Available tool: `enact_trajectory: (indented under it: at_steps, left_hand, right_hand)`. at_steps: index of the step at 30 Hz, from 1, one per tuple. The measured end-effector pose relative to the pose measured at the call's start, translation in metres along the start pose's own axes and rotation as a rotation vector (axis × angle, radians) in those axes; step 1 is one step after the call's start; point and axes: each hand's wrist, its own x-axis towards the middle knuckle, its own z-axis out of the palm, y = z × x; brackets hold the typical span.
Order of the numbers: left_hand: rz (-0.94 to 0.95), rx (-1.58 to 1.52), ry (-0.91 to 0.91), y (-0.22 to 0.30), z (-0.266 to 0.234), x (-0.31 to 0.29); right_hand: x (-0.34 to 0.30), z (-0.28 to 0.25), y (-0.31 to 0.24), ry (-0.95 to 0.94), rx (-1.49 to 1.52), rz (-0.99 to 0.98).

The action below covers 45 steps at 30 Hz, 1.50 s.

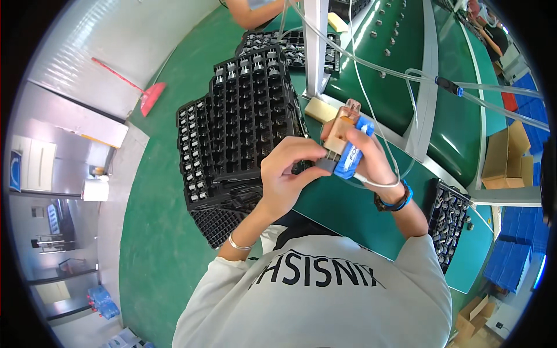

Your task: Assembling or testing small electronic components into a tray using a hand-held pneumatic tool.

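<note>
The right hand is gripping a tool, maybe to steady it, while the left hand is pinching a dark block.

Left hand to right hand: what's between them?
Head view: a blue-wrapped tan device, with a small dark block at its lower end.

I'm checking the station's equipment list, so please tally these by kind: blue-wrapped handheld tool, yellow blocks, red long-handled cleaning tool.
Blue-wrapped tool: 1
Yellow blocks: 2
Red long-handled cleaning tool: 1
Total: 4
</note>
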Motion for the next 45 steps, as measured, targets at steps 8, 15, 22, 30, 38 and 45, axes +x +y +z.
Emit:
enact_trajectory:
  at_steps: [8,15,22,30,38,45]
  left_hand:
    - [-0.06,0.861,-0.12,-0.066,-0.09,0.097]
    - [0.014,1.144,-0.306,-0.133,-0.111,0.126]
    - [-0.097,1.104,-0.271,-0.153,-0.113,0.139]
    - [-0.442,0.217,-0.042,-0.107,-0.108,0.126]
    - [-0.548,-0.262,0.064,-0.017,-0.07,0.043]
    - [-0.453,-0.265,0.117,-0.014,-0.039,0.008]
  right_hand:
    - [0.068,-0.113,0.046,0.223,-0.769,-0.46]
    - [0.076,-0.117,0.068,0.239,-1.127,-0.255]
    - [0.077,-0.128,0.073,0.188,-1.159,-0.475]
    - [0.101,-0.141,0.069,0.3,-1.011,-0.288]
    - [0.117,-0.259,0.039,0.918,-1.441,-0.481]
    - [0.113,-0.262,0.031,0.822,-1.664,-0.739]
